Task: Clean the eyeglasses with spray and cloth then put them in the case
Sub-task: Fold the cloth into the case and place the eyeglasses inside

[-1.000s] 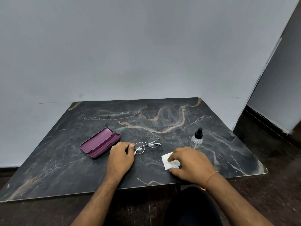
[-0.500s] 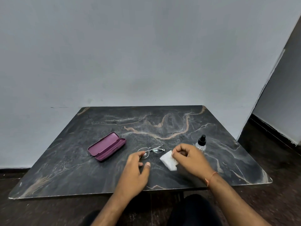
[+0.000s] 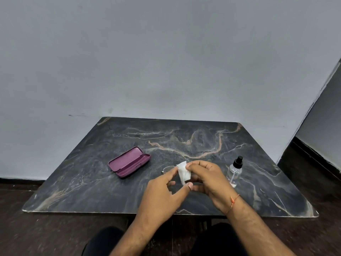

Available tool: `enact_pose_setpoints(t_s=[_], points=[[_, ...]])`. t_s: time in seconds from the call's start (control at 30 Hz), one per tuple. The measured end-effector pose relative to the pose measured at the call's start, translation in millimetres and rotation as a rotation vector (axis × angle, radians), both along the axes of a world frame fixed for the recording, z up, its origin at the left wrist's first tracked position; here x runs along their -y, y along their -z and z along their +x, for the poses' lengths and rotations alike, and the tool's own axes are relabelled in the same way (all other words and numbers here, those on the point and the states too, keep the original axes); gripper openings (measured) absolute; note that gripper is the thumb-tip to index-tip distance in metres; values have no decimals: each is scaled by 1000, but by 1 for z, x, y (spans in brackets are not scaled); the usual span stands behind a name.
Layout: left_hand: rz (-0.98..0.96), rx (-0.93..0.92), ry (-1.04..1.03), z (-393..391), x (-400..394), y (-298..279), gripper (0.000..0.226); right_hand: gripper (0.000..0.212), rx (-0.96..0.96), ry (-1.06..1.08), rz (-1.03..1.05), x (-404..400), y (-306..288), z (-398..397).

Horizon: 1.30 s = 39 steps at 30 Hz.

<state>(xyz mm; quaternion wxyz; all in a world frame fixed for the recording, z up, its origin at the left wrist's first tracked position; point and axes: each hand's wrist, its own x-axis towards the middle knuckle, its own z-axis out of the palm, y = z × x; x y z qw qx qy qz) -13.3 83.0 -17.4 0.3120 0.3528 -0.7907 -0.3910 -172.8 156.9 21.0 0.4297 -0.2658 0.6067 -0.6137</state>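
— Two hands are up over the near edge of the tabletop (image 3: 77,191), yours. What are they doing?

— Both are on the cloth (image 3: 183,172). Your right hand (image 3: 206,179) pinches its upper part between thumb and forefinger; your left hand (image 3: 164,191) has a loose grip on its other edge, fingers spread, thumb tip near the bottom corner. The cloth hangs in the air between them, clear of the tabletop.

— And the glasses?

— Just behind your hands, lying on the tabletop. Only one lens rim and a hinge of the glasses (image 3: 167,169) show past your left fingers; the rest is hidden. Neither hand touches them, as far as you can see.

— Further back?

— The bottle (image 3: 235,171) stands upright to your right, cap on, untouched. The case (image 3: 129,162) lies open to the left, nothing in it.

— So how far along are you?

— Early, I'd judge. The case is ready, the cloth is in hand. Spraying, wiping and putting the glasses away all seem left to do; whether the lenses are wet already I cannot tell.
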Motion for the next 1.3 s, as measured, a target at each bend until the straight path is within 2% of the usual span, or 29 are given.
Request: enact_pose_setpoints(t_s=[0.1,0.27,0.4,0.47,0.57,0.63,0.77,1.0,1.13,1.23,1.3], points=[[-98,-23,-60,9,1,-4,58,17,32,-29,5,9,1,20],[-240,49,-120,28,7,-7,41,26,73,-57,-54,19,-5,46],[-286,72,-139,42,14,-8,50,32,53,-11,-63,27,-8,65],[-228,37,-137,49,18,-7,60,28,56,-2,-70,30,-8,71],[-44,-89,-133,59,26,-5,69,22,64,-18,-73,32,-6,73],[116,-187,-119,66,33,-7,61,19,83,-49,-68,33,-5,72],[368,-368,-50,80,50,-12,30,17,118,-111,-87,39,-6,66],[426,-430,-201,93,85,-8,10,18,43,-131,-26,64,-8,54],[475,-481,-272,97,105,-3,10,20,83,-130,18,87,-9,44],[488,-528,-290,95,114,2,11,19,140,-206,29,103,-5,43],[475,-539,-271,93,119,5,10,30,111,-252,60,114,0,47]])
